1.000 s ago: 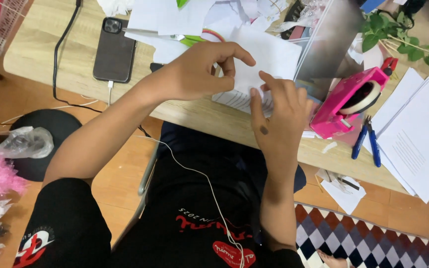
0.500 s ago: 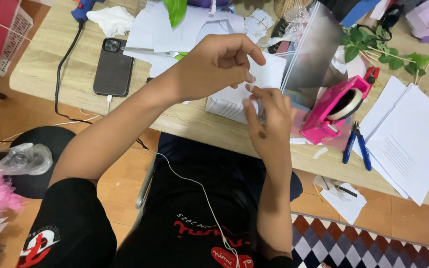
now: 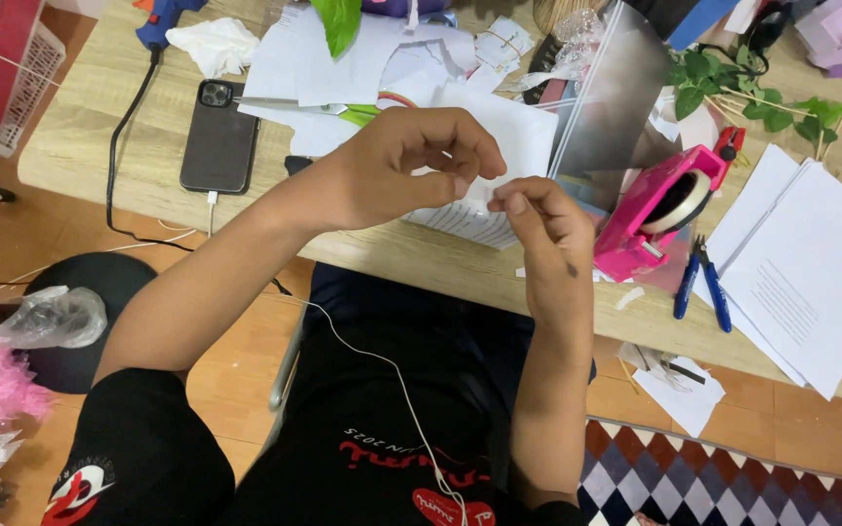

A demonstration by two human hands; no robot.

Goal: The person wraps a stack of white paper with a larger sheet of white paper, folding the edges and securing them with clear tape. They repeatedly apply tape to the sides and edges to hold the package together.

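While both hands met above the wooden surface (image 3: 99, 117), the left hand (image 3: 411, 170) had curled closer, its fingertips pinching something small, perhaps a strip of clear tape, against the right hand (image 3: 543, 229), which pinched the other end. A half second earlier the two stood slightly apart. The pink tape dispenser (image 3: 660, 209) sat at three o'clock, white paper (image 3: 499, 146) beneath.

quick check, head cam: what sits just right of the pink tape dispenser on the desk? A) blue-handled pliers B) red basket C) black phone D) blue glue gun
A: the blue-handled pliers lie on the desk right beside the pink tape dispenser, between it and the white paper stack.
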